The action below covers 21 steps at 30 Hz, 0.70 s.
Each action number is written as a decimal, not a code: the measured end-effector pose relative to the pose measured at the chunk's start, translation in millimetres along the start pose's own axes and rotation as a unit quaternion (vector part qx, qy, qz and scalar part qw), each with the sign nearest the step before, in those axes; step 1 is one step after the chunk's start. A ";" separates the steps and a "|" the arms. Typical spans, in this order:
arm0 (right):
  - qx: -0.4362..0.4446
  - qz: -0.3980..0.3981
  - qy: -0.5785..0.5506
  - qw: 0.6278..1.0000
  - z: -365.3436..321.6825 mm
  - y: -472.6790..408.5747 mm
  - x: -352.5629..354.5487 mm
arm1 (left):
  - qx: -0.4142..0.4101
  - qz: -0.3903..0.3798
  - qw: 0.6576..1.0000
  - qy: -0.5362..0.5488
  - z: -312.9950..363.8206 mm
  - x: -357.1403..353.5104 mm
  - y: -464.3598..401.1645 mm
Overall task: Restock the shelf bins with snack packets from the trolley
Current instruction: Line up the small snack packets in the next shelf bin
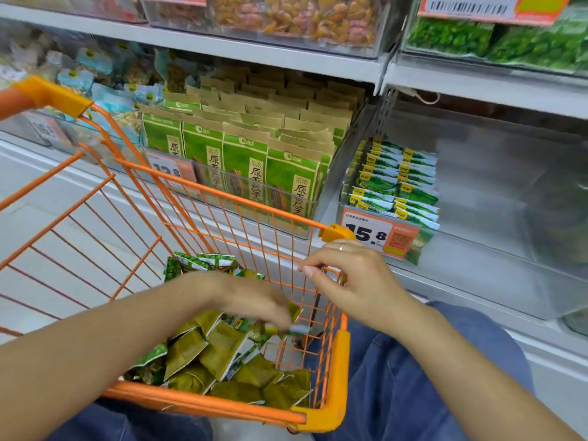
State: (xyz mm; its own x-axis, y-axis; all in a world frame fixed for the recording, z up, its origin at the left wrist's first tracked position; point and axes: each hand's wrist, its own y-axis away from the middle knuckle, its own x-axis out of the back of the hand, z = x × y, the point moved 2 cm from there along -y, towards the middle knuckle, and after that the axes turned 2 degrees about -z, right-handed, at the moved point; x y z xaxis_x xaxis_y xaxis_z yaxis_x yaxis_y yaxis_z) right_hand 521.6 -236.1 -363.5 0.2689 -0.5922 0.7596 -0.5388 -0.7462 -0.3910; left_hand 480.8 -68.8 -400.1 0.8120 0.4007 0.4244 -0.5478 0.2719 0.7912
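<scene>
Lower centre of the frame, trolley: an orange wire trolley (331, 370) fills the lower left and middle, its yellow-orange corner guards at the near right and far right corners.
Snack packets in the trolley: a loose heap of small olive-green and bright green packets (222, 354) lies on the trolley floor, piled toward the near right corner, with a few more at the far side just above the left wrist.
Left hand: the left hand (254, 300) reaches down into the trolley from the lower left, fingers curled downward over the heap; its fingertips are motion-blurred and seem to pinch a small packet (297, 329) near the right wall, though the blur makes the grip uncertain.
Right hand: the right hand (346, 281) rests at the trolley's upper right rim, fingers loosely bent and holding nothing; a ring shows on one finger.
Target bin: right of centre, a clear shelf bin (477, 249) holds two neat rows of small green-and-white packets (394, 183) at its left end.
Price tag: an orange-and-white tag (378, 235) reading 15.8 hangs on that bin's front, just above the right hand.
Neighbouring bin: centre, tall green-and-kraft bags (248, 154) stand in rows behind a tag.
Upper shelf: bins of yellow-orange snacks and green snacks sit along the top of the frame.
Legs: blue trousers (413, 377) show at the lower right.
</scene>
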 end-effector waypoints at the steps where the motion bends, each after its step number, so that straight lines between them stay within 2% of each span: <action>1: -0.017 0.004 -0.043 0.999 -1.0 0.2 2.1 | -0.017 -0.006 0.995 0.103 0.4 10.1 6.2; 3: -0.064 0.015 -0.136 0.989 -1.5 0.6 8.3 | -0.083 -0.033 0.957 0.277 -0.7 24.8 21.4; 5: -0.088 0.020 -0.193 0.977 -3.9 0.2 15.4 | -0.183 -0.046 0.917 0.351 1.1 32.6 34.9; 8: -0.093 0.018 -0.234 0.968 -11.0 -3.1 21.4 | -0.254 -0.019 0.882 0.396 13.1 36.6 42.4; 11: -0.106 0.065 -0.238 0.963 -10.3 -3.5 31.0 | -0.262 0.052 0.890 0.369 32.3 38.9 41.4; 12: -0.111 0.091 -0.234 0.962 -8.7 -2.7 38.1 | -0.268 0.111 0.890 0.353 39.1 40.8 41.3; 14: -0.124 0.166 -0.237 0.949 -0.5 1.1 59.9 | -0.300 0.317 0.860 0.264 49.8 45.3 41.8; 16: -0.142 0.262 -0.240 0.924 15.5 7.9 88.6 | -0.293 0.518 0.803 0.029 56.1 46.5 41.0; 17: -0.149 0.300 -0.214 0.917 25.0 12.1 102.7 | -0.278 0.564 0.773 -0.082 57.7 45.6 37.1; 18: -0.163 0.323 -0.173 0.916 36.0 16.5 115.2 | -0.272 0.575 0.757 -0.151 57.2 43.9 31.0; 21: -0.228 0.319 -0.035 0.919 70.5 26.5 138.4 | -0.261 0.552 0.763 -0.211 46.9 34.7 8.6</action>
State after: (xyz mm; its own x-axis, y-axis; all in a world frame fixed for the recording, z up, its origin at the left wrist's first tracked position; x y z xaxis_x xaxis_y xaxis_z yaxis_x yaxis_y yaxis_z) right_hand 600.8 -359.3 -305.4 -0.1749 -0.8953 0.4097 -0.8792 -0.0453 -0.4742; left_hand 513.7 -93.6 -357.9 -0.2702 0.3503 0.8968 -0.8619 0.3272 -0.3874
